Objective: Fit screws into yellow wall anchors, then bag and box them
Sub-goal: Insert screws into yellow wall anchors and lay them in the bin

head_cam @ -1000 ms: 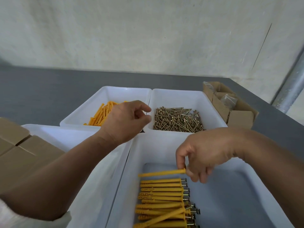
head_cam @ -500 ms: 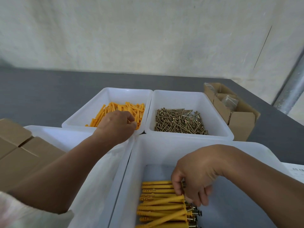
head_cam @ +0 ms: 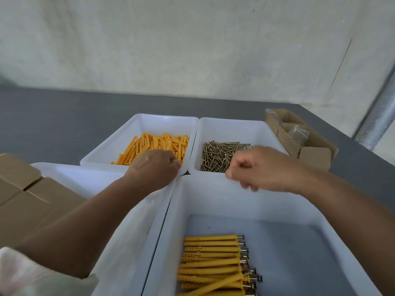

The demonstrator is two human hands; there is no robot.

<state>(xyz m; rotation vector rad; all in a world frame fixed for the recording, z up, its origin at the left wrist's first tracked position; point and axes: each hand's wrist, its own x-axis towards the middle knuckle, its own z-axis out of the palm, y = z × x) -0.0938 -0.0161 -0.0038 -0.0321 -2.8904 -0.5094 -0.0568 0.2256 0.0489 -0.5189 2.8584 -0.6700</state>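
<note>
Yellow anchors (head_cam: 158,144) lying beneath curled fingers of left hand (head_cam: 154,165), right hand (head_cam: 263,167) hovering curled, blurred, above screws (head_cam: 215,154), grasps unclear.

A grey tabletop (head_cam: 64,116) carries four white plastic trays (head_cam: 213,201), set close together. Behind the tabletop rises a pale, rough wall (head_cam: 192,50). Beyond the tabletop's far right corner stands a silvery pipe (head_cam: 378,120).

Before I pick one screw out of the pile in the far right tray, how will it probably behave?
The screws lie crossed in a tangle, so neighbours will likely drag along. Thin shiny metal shanks: probably stiff, slippery. In the smooth tray a dropped one may roll.
</note>
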